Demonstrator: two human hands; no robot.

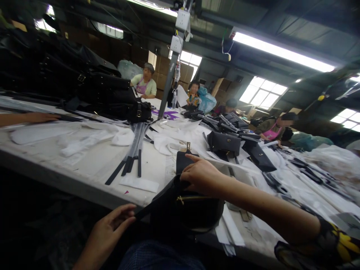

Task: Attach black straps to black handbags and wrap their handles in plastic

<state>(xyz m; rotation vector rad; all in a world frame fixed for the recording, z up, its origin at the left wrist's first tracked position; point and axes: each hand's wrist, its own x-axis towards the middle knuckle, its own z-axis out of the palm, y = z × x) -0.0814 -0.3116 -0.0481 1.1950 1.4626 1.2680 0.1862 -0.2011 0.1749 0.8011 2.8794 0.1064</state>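
A worker's right hand (200,175) grips a black handbag (185,210) with gold zipper at the tabletop (95,165) edge; left hand (111,228) fingers pinch its strap (143,213)

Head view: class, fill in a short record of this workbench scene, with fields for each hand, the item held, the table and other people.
left hand: pinching a black strap at the table edge
right hand: resting on top of the black bag
black bag: at the near edge, gold zip showing
table: white top, with loose straps and more finished bags
others: several seated people along the far side, and a co-worker's hand at left
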